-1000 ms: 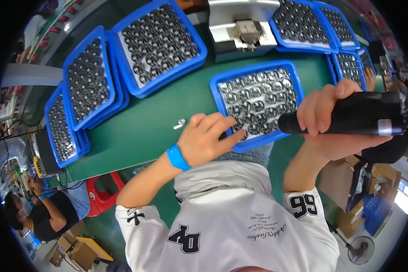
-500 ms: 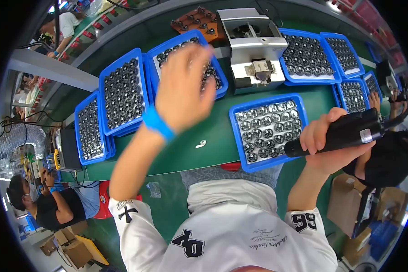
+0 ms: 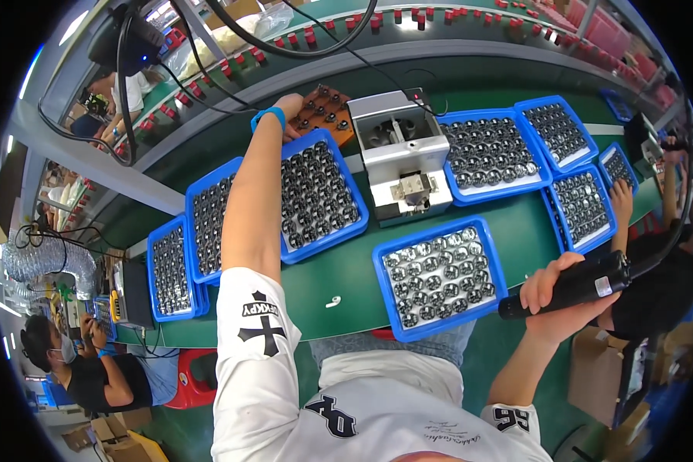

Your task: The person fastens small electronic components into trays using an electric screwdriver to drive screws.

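Note:
My left hand (image 3: 288, 112) reaches far forward, closed round the left edge of an orange-brown board (image 3: 309, 118) that carries several small dark parts; some of its fingers are hidden. My right hand (image 3: 562, 302) grips a black electric screwdriver (image 3: 581, 285), its tip pointing left and its cable running off to the right. Just left of that tip lies a blue tray (image 3: 380, 271) of shiny round black parts set in rows on a white liner. Below my left forearm is another blue tray (image 3: 354, 232) full of the same parts.
A silver machine (image 3: 400, 138) stands right of the board. More blue trays (image 3: 196, 266) are stacked at left, and others (image 3: 481, 192) at right. A small white piece (image 3: 333, 301) lies on the green table (image 3: 354, 281). Black cables hang overhead; co-workers (image 3: 115, 377) sit nearby.
My left hand has moved forward from above the left trays and taken hold of the board's edge. The view has tilted farther up. My right hand still holds the electric screwdriver.

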Available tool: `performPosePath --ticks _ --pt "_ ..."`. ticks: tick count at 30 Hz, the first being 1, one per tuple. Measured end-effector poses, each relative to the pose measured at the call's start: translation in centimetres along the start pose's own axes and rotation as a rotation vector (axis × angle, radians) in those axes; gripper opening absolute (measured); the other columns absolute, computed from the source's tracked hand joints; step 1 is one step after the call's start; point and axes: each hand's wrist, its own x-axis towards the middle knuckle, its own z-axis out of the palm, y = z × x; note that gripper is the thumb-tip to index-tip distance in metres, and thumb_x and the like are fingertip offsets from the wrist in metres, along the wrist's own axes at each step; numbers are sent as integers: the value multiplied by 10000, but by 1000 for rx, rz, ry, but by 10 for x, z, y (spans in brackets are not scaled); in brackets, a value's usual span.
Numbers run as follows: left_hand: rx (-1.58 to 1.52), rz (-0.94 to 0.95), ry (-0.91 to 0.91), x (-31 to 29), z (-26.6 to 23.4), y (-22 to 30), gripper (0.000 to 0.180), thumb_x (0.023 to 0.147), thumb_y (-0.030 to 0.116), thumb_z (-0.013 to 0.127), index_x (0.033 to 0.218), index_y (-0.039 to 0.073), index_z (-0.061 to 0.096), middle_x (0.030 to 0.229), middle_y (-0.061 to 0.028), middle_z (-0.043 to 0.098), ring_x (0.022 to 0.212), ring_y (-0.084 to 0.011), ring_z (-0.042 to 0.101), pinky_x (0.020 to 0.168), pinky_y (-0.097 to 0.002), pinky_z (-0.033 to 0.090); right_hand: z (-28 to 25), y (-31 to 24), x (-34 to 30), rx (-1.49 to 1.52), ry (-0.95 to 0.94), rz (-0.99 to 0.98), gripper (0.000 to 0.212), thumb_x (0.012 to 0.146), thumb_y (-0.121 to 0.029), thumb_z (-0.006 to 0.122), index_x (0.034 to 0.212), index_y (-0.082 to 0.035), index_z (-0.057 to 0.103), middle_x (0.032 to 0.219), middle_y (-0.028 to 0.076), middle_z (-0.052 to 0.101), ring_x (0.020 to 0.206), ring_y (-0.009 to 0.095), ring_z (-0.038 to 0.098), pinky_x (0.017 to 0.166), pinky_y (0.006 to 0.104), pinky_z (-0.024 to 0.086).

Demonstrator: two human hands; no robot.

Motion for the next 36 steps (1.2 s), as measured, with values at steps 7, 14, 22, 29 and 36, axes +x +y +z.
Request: performPosePath --ticks 7,14,22,29,36 --pt "-610 248 117 -45 7 16 462 972 447 511 1313 140 558 1314 -176 552 1184 -368 575 1035 -551 445 -3 13 4 67 29 39 888 917 -879 322 1091 -44 569 561 45 475 392 162 422 389 321 354" --pt "-520 342 237 36 -11 -2 319 994 443 487 1111 189 641 1182 -78 633 1031 -280 555 1015 -481 358 18 14 15 64 -44 41 902 916 -879 322 1094 -29 566 552 54 466 389 168 420 380 326 357" --pt "321 758 755 -72 -39 -11 941 927 547 582 1550 -90 278 1434 -404 485 1321 -503 518 1137 -505 404 84 30 57 196 -154 130 1103 785 -1009 250 1125 -12 579 573 88 545 451 191 483 450 329 406" --pt "351 1205 697 -308 31 -70 683 999 262 624 1576 28 343 1454 -238 555 1364 -346 530 1143 -408 402 130 69 125 -195 -238 -77 1102 851 -960 187 1199 7 585 635 55 537 506 173 500 508 324 425" --pt "97 1214 159 -402 105 -200 491 893 129 660 1352 -32 592 1294 -207 651 1194 -349 624 1048 -422 457 147 106 145 57 -456 -194 880 973 -818 296 989 5 609 601 87 585 491 161 560 479 263 447"
